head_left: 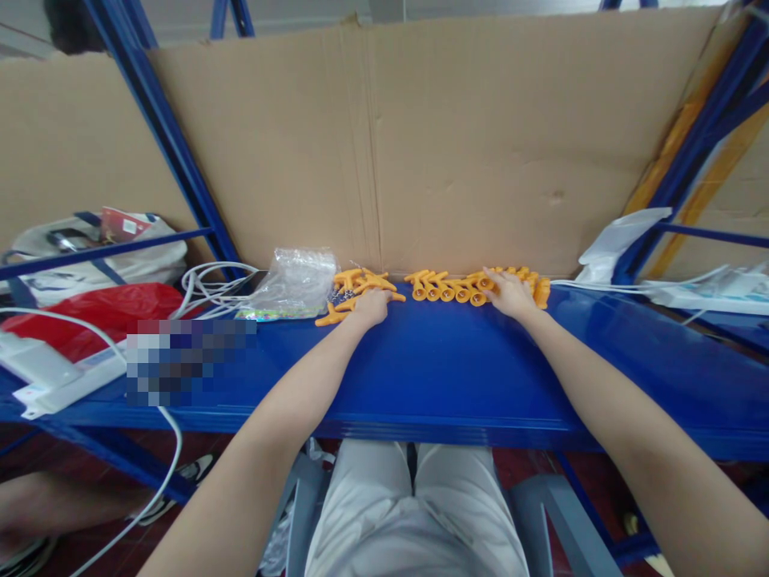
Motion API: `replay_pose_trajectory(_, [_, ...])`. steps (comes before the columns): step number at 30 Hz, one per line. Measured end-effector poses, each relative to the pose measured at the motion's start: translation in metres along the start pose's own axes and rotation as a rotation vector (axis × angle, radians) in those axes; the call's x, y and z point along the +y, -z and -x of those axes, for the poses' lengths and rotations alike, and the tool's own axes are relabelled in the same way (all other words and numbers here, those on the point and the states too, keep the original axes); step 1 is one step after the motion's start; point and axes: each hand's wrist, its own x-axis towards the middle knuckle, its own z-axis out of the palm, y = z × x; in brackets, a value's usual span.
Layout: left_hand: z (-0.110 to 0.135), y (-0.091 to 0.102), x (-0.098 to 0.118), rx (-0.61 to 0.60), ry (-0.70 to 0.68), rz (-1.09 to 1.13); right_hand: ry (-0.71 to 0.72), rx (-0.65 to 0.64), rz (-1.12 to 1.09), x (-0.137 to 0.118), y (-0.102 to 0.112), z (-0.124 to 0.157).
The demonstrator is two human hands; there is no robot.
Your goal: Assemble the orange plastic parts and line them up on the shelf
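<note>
My left hand (372, 307) is at a loose pile of orange T-shaped plastic pieces (329, 318) with small metal parts among them. Its fingers are closed, and the end of an orange T-shaped piece (397, 296) shows at its right side. My right hand (512, 293) is at a packed row of the same kind of piece (447, 293), whose round ends face me. Thumb and fingers close around one orange T-shaped piece (485, 283) in that row. More orange pieces (542, 293) stand beyond the right hand, partly covered by it.
A clear plastic bag (300, 280) lies left of the pile, beside coiled white cables (210, 288). Farther left are a red bag (102, 316) and a white power strip (78, 377). Cardboard (481, 144) walls off the back of the blue table (432, 377). Another person's leg (66, 505) shows lower left.
</note>
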Motion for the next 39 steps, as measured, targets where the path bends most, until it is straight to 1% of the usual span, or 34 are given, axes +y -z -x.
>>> replay_pose_trajectory(3, [0.002, 0.004, 0.004, -0.001, 0.024, 0.028, -0.034, 0.042, 0.025, 0.004, 0.004, 0.0])
replay_pose_trajectory(6, [0.005, 0.009, 0.007, 0.012, 0.041, 0.06, -0.111, 0.122, 0.025, 0.011, 0.007, -0.001])
replay_pose_trajectory(8, [0.006, 0.012, 0.009, 0.032, 0.052, 0.07, -0.148, 0.153, 0.024, 0.017, 0.006, -0.002])
replay_pose_trajectory(10, [0.007, 0.015, 0.011, 0.054, 0.069, 0.07, -0.159, 0.135, 0.027, 0.022, 0.004, -0.002])
replay_pose_trajectory(14, [0.006, 0.015, 0.013, 0.089, 0.081, 0.086, -0.151, 0.0, 0.057, 0.024, -0.001, -0.001])
replay_pose_trajectory(16, [0.006, 0.014, 0.013, 0.104, 0.069, 0.095, -0.142, -0.034, 0.073, 0.021, -0.001, 0.0])
replay_pose_trajectory(20, [0.006, 0.013, 0.013, 0.12, 0.045, 0.097, -0.102, -0.024, 0.057, 0.015, 0.0, 0.002])
replay_pose_trajectory(23, [0.008, 0.013, 0.015, 0.083, 0.038, 0.084, -0.086, -0.018, 0.05, 0.01, 0.002, 0.002])
replay_pose_trajectory(26, [0.009, 0.014, 0.02, 0.013, 0.019, 0.071, -0.107, 0.01, 0.081, 0.005, 0.005, 0.001])
replay_pose_trajectory(29, [0.01, 0.015, 0.025, -0.028, -0.009, 0.061, -0.119, 0.034, 0.108, 0.003, 0.01, 0.002])
replay_pose_trajectory(33, [0.008, 0.014, 0.028, -0.035, -0.06, 0.081, -0.161, 0.113, 0.11, 0.003, 0.019, 0.003])
replay_pose_trajectory(35, [0.006, 0.013, 0.026, -0.016, -0.091, 0.089, -0.185, 0.137, 0.11, 0.004, 0.023, 0.003])
replay_pose_trajectory(37, [0.005, 0.011, 0.023, 0.018, -0.125, 0.069, -0.223, 0.1, 0.116, 0.004, 0.027, 0.002])
replay_pose_trajectory(39, [0.004, 0.008, 0.019, 0.03, -0.163, 0.034, -0.28, 0.02, 0.116, 0.004, 0.029, 0.001])
